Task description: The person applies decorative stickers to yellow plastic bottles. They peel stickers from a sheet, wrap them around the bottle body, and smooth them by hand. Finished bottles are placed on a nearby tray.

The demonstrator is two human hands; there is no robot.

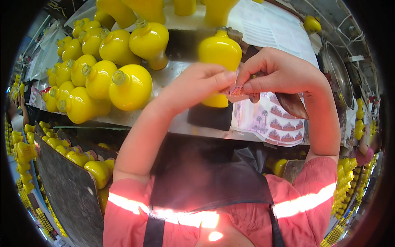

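One small printed strip (237, 90) above worktable (177, 120), pinched between right hand's (276, 73) thumb and fingers; left hand (201, 83) meets its other end, fingers partly hidden, so grip there cannot be told. Below, sheet of decals (284, 128) near table's front edge, beside dark pad (209, 118). Just beyond strip, yellow bottle (220, 51) upright. Farther left, yellow bottles in rows (98, 80). At back right, pale printed sheet (271, 25).

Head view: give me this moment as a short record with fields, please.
Left hand: fingertips close to the small patterned strip; grip unclear
Right hand: pinching the strip
Front bottle: yellow, upright, partly hidden by both hands; contact unclear
Other bottles: yellow, grouped on the left of the table
Printed sheet: on the table, partly overhanging its near edge
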